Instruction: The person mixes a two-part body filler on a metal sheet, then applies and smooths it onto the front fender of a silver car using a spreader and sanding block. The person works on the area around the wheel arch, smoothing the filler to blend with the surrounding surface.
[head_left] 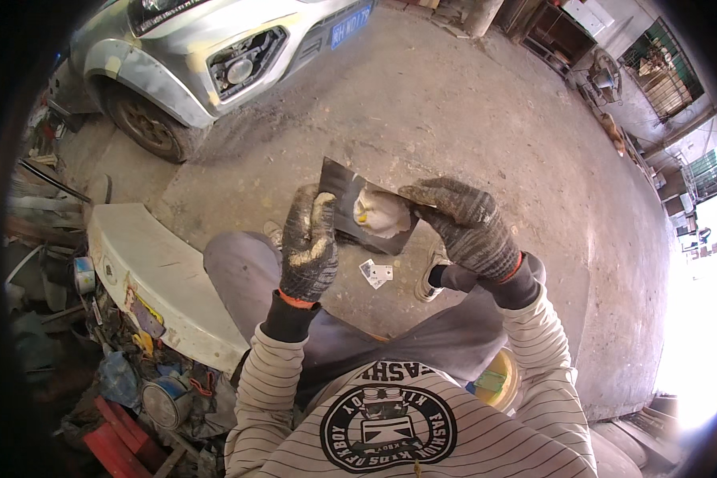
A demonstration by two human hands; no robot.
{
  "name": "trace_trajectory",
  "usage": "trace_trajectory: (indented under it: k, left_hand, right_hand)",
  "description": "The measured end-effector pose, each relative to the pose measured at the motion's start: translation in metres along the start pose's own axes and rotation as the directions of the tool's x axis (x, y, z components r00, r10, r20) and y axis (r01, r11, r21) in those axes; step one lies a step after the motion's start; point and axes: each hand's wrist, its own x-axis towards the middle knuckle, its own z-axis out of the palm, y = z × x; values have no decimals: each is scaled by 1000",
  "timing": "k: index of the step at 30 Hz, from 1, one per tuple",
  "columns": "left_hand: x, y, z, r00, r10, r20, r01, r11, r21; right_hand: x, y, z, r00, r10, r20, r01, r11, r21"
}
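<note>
Both hands wear dark knitted work gloves with pale dried smears. A thin dark flat sheet (339,177) is tilted between them, above my lap. On it lies a spread mound of whitish paste (384,213) with a small yellow dab (362,218). My left hand (311,235) is closed on the sheet's left edge, thumb up along it. My right hand (466,223) pinches at the right edge, fingers above and thumb below. Whether a thin tool is also between those fingers, I cannot tell. A few playing cards (377,273) lie on the floor below the sheet.
A whitish curved car body panel (155,263) stands at my left, beside heaped scrap, cans (167,401) and red pieces (119,438). A yellow bucket (499,381) sits by my right thigh. A partly sanded car (191,64) is parked far left; a fan (605,76) stands far right.
</note>
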Motion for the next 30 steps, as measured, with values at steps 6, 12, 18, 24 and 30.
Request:
trace_trajectory:
  k: [6, 12, 18, 24, 30]
  left_hand:
    - [8, 2, -11, 985, 158, -66, -130, 941, 314]
    - [15, 24, -6, 968, -134, -214, 132, 991, -21]
    - [20, 47, -7, 1000, 7, -30, -4, 995, 104]
    - [21, 52, -15, 963, -86, 254, 31, 977, 213]
    - [8, 29, -21, 980, 24, 199, -69, 973, 219]
  right_hand:
    - [-4, 11, -14, 995, -65, -74, 44, 964, -261]
    - [-28, 14, 34, 784, 618, -60, -431, 611, 664]
    - [-30, 33, 80, 794, 607, 27, -528, 668, 524]
    - [-18, 30, 70, 808, 588, 42, -532, 696, 482]
    - [4, 15, 41, 835, 483, -262, -195, 705, 681]
